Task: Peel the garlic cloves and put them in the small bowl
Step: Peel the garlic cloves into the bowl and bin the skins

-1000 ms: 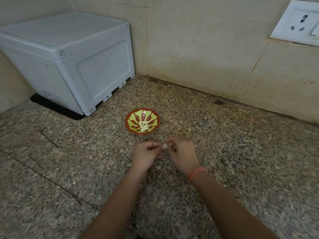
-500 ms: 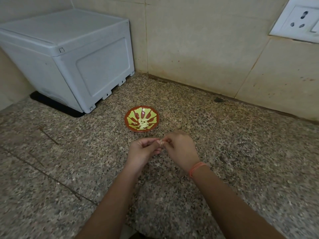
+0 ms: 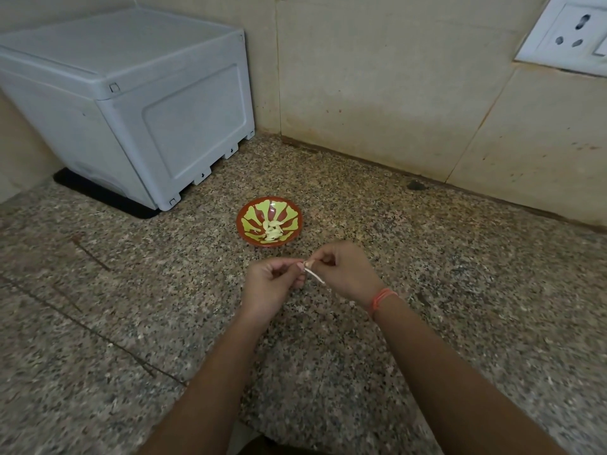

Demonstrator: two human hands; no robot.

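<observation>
Head view, looking down on a speckled granite desk [image 3: 460, 290] in a tiled corner.

Left hand [image 3: 269, 284] low in centre, back up, fingers curled in, thumb and forefinger tips pinching one end of a garlic clove [image 3: 308, 265]. Right hand [image 3: 348, 274] just beside it, knuckles up, fingers curled too, fingertips pinching the clove's other end. Fingertips of both meeting at the clove, held clear above the desk, near the bowl but on the nearer side. Thin pale strip of peel [image 3: 317, 277] trailing from the clove down and to the right, under the right hand; far end of the strip hard to make out. Orange thread band [image 3: 382, 298] round the right wrist. Both forearms bare, reaching in from the bottom edge.

Small bowl [image 3: 244, 211] just beyond the hands, upright on the desk, red rim, yellow-green petal pattern inside. Small heap of pale peeled cloves [image 3: 272, 231] at its bottom; count not clear.

Grey plastic box [image 3: 131, 103] at far left, lid closed, standing on a black mat [image 3: 98, 195], well apart from the bowl. White wall socket [image 3: 571, 37] at upper right on the beige wall [image 3: 377, 77]. Small dark spot [image 3: 415, 184] on the desk close to the wall's foot.
</observation>
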